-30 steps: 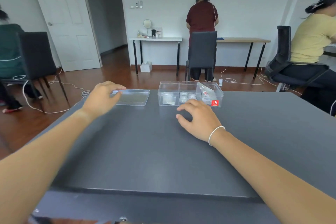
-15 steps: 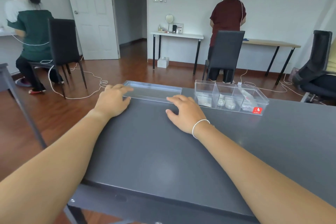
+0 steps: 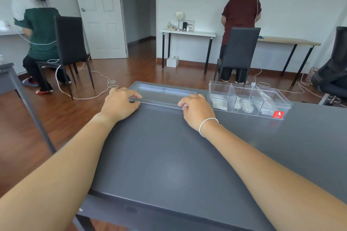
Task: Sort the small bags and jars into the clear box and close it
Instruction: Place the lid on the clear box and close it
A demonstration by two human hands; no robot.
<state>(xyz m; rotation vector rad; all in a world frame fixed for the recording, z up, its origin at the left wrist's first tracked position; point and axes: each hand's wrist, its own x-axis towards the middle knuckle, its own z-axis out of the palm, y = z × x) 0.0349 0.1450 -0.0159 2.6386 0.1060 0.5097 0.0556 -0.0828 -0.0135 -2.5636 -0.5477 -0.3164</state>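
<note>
A clear three-compartment box [image 3: 249, 97] stands open at the far right of the grey table [image 3: 169, 155], with a red sticker on its front. Small bags lie in its left and right compartments, and two small jars [image 3: 244, 106] sit in the middle one. The flat clear lid [image 3: 163, 94] lies left of the box at the table's far edge. My left hand [image 3: 120, 104] has its fingers on the lid's left end. My right hand [image 3: 196, 110] pinches the lid's right front corner.
Behind the table, wooden floor with white cables [image 3: 105, 84]. A seated person on a black chair [image 3: 71, 50] is far left. Another person stands at a far table behind a black chair [image 3: 236, 52]. An office chair [image 3: 334, 73] is at the right.
The view has swung left. My right hand moved from in front of the box to the lid's right corner, and both hands now touch the lid.
</note>
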